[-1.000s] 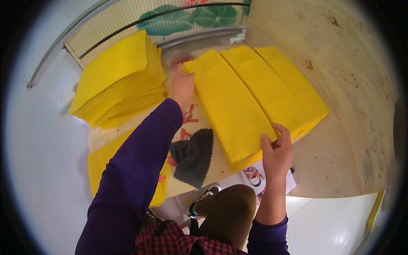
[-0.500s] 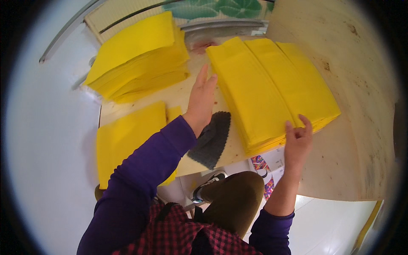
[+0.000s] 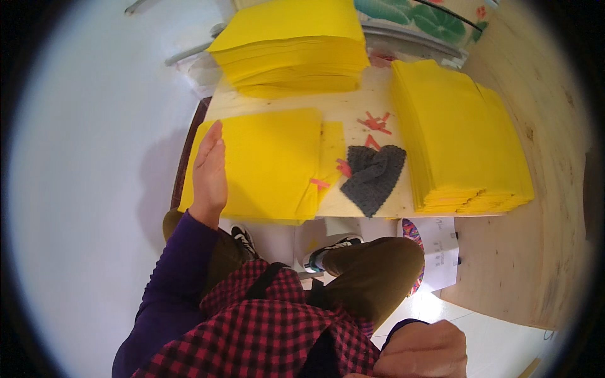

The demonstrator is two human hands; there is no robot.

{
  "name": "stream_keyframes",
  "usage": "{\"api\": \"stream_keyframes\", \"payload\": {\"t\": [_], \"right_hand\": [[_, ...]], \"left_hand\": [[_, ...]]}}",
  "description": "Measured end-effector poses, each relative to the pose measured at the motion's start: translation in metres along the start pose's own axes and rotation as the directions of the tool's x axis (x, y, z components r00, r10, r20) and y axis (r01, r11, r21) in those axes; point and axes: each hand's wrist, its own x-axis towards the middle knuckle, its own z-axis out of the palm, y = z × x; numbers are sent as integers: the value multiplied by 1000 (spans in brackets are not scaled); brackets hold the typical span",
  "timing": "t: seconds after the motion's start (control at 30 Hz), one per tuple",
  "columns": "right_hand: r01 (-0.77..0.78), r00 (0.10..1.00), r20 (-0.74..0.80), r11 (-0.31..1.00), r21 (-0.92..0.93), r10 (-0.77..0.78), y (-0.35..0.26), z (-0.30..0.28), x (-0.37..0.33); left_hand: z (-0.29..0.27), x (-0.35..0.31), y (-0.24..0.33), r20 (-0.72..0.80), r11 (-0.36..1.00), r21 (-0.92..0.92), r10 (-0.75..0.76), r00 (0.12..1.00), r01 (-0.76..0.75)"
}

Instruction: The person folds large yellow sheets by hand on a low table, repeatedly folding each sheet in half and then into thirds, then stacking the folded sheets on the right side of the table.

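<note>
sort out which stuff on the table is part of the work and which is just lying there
In the work: left hand flat on the near yellow sheets; far yellow stack; right yellow stack.
Lying about: grey knitted cloth; red scraps.

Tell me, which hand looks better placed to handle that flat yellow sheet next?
Probably the left hand: it lies open along the left edge of the flat yellow sheet on the table. The right hand is down by the lap, closed, away from the sheets.

Yellow sheets, grey cloth, pale wood

Bright yellow sheet stacks [image 3: 265,160], a dark grey knitted cloth [image 3: 373,177], red scraps [image 3: 375,121] on the pale wooden desk [image 3: 353,113].
</note>
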Motion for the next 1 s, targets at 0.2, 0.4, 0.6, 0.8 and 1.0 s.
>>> {"api": "stream_keyframes", "payload": {"t": [0.2, 0.4, 0.6, 0.8, 1.0], "right_hand": [[176, 981, 97, 980, -88, -167, -6, 29, -3], [-436, 892, -361, 726, -531, 272, 93, 59, -33], [-752, 651, -425, 461, -470, 629, 231, 53, -55], [-600, 747, -305, 403, -691, 591, 282, 59, -57], [-521, 824, -301, 432, -736, 480, 292, 58, -56]], "left_hand": [[-83, -36, -10, -179, 998, 62, 8, 984, 3], [-133, -50, -28, -189, 985, 171, 14, 982, 19], [-166, -56, -46, -71, 903, 428, 12, 997, 19], [-175, -58, -61, 78, 782, 612, 90, 993, -120], [-174, -56, -72, 136, 734, 656, 113, 984, -175]]}}
